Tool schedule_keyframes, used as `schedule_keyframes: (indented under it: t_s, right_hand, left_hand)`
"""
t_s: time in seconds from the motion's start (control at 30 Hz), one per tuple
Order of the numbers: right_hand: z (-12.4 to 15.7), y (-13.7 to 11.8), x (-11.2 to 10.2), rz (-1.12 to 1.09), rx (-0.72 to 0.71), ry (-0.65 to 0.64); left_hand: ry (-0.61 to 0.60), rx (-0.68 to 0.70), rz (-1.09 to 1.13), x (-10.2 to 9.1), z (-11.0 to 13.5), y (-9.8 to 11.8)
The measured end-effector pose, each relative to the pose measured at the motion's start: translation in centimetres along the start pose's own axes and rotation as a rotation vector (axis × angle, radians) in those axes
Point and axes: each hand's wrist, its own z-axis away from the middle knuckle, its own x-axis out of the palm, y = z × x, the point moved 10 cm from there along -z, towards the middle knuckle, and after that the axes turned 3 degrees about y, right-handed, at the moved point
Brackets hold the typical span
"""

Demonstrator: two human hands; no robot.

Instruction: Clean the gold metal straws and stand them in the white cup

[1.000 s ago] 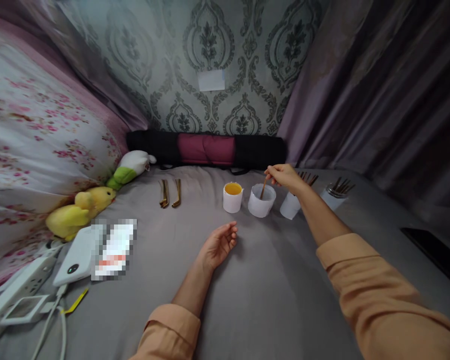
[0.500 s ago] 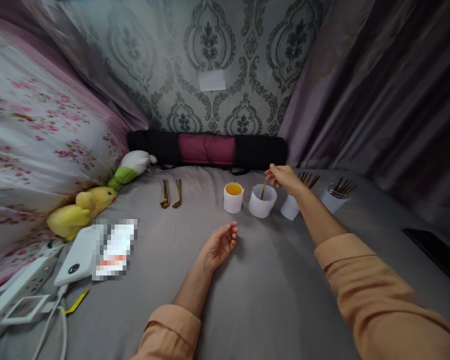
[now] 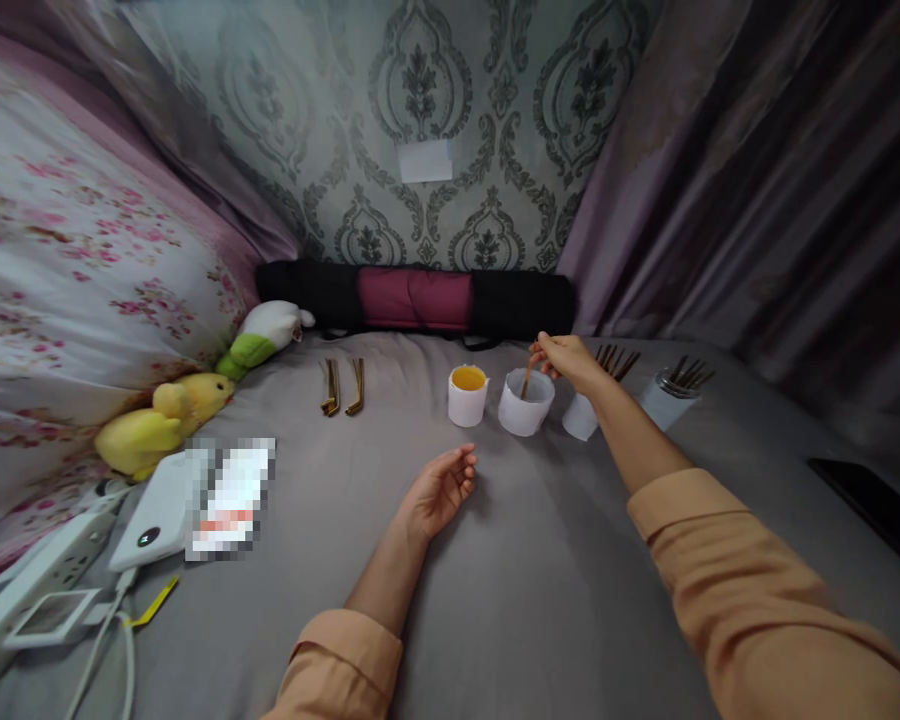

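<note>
My right hand (image 3: 562, 362) pinches the top of a thin brown stick (image 3: 526, 383). The stick's lower end is inside a wide white cup (image 3: 523, 416). Left of that cup is another white cup (image 3: 466, 405), yellow-orange inside. Partly behind my right forearm is a white container (image 3: 579, 420) with several brown sticks standing in it. Farther right a jar (image 3: 667, 400) with a white wrap holds more such sticks. My left hand (image 3: 439, 492) rests on the grey sheet in front of the cups, fingers loosely curled but apart, holding nothing.
Several gold-coloured bent pieces (image 3: 342, 388) lie to the left on the sheet. Plush toys (image 3: 139, 438), a white power bank (image 3: 161, 512) and a power strip (image 3: 37, 580) line the left side. A long black-and-maroon roll (image 3: 416, 298) lies at the back. A dark flat device (image 3: 870, 505) is at right.
My right hand has dipped very slightly, with the brown stick still in the wide white cup. My left hand has stayed in place.
</note>
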Motion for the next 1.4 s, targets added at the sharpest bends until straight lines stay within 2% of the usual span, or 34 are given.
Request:
schedule_keyframes:
  t_s: [0.57,0.93,1.2,1.4]
  right_hand:
    - [0.0,0.6,0.3,0.066,-0.008,-0.006]
    - [0.2,0.7,-0.1,0.01,0.011,0.024]
    - [0.1,0.8,-0.9,-0.017,-0.004,0.075]
    - [0.7,0.2,-2.0,-0.041,-0.027,0.171]
  left_hand:
    - [0.011,0.007,-0.01,0.1,0.1,0.0]
    - [0.022,-0.001,-0.021,0.1,0.2,0.1]
    - [0.003,0.0,-0.008,0.1,0.2,0.0]
    - [0.004,0.007,-0.009,0.1,0.1,0.1]
